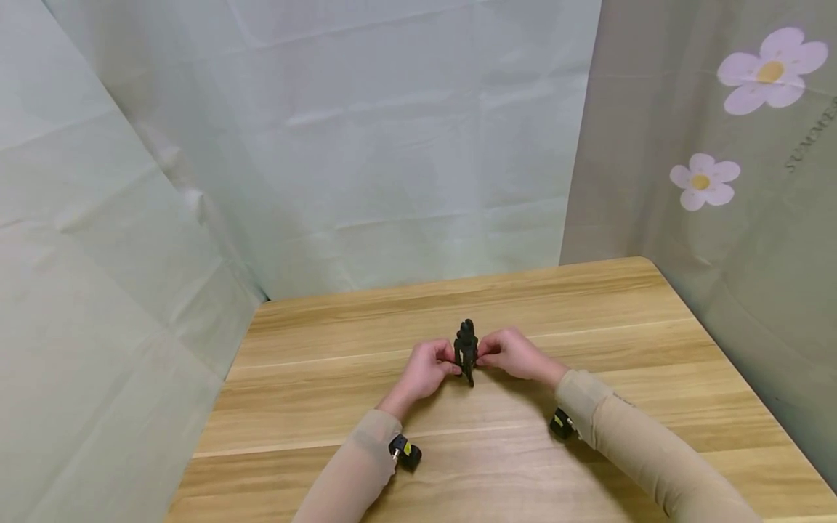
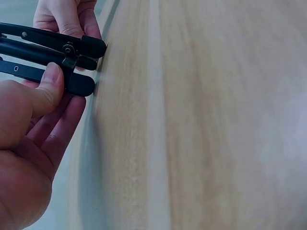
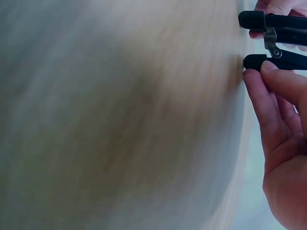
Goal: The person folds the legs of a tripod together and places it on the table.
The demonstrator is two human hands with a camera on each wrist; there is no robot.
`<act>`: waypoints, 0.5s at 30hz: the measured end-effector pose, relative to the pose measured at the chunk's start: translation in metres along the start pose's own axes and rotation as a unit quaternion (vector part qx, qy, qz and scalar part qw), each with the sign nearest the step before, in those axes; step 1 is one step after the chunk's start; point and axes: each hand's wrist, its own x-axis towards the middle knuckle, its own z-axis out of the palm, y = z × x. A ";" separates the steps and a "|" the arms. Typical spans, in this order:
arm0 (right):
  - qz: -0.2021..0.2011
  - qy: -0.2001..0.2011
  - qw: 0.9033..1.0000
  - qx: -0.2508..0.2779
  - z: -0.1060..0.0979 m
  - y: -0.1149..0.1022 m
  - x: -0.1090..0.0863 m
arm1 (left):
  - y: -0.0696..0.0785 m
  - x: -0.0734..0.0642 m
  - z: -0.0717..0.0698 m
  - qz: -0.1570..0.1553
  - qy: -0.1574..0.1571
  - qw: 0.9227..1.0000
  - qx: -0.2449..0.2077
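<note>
A small black mini tripod [image 1: 466, 341] stands upright near the middle of the table, its legs only slightly spread. My left hand [image 1: 423, 369] pinches one leg low down from the left side. On the opposite side, my right hand [image 1: 515, 354] pinches another leg near its foot. In the left wrist view, my left thumb [image 2: 52, 79] lies on a leg just above its rounded rubber foot [image 2: 80, 84]. The right wrist view shows my right thumb and fingers around a leg by its foot [image 3: 254, 62], with a metal hinge bracket [image 3: 271, 42] between the legs.
The tripod and hands are over a wood-grain table [image 1: 314, 407]. Pale cloth sheets [image 1: 405, 145] hang behind and at the left, with a grey flowered curtain [image 1: 641, 131] at the right. A small black camera sits on each wrist.
</note>
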 end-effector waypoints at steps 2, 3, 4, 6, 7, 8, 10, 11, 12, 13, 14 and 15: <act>0.001 0.002 1.000 0.003 0.000 0.000 0.000 | 0.000 0.000 0.000 0.003 0.000 1.000 0.001; -0.003 0.002 1.000 0.003 0.000 0.001 0.000 | 0.000 0.001 0.000 0.005 0.000 1.000 0.001; -0.004 0.002 1.000 0.005 0.001 0.001 0.000 | 0.000 0.001 0.000 0.005 -0.001 1.000 0.001; -0.013 0.003 1.000 0.006 0.002 0.002 0.000 | 0.000 0.001 0.000 0.007 -0.003 1.000 0.002; -0.016 0.003 1.000 0.007 0.002 0.003 0.000 | 0.000 0.001 0.000 0.006 -0.005 1.000 0.002; -0.020 0.003 1.000 0.006 0.002 0.003 0.001 | 0.000 0.002 0.000 0.005 -0.007 1.000 0.002; -0.024 0.002 1.000 0.003 0.003 0.003 0.002 | 0.000 0.002 0.000 0.003 -0.009 1.000 0.005; -0.025 0.002 1.000 0.001 0.003 0.003 0.002 | 0.000 0.002 0.000 0.003 -0.010 1.000 0.005; -0.025 0.000 1.000 -0.001 0.004 0.003 0.003 | 0.000 0.002 0.000 0.003 -0.011 1.000 0.006; -0.026 -0.002 1.000 -0.002 0.004 0.003 0.003 | 0.000 0.002 0.000 0.002 -0.013 1.000 0.005; -0.026 -0.003 1.000 -0.004 0.004 0.003 0.003 | 0.000 0.003 0.000 0.002 -0.013 1.000 0.005; -0.026 -0.003 1.000 -0.004 0.004 0.003 0.004 | 0.000 0.003 0.000 0.002 -0.013 1.000 0.006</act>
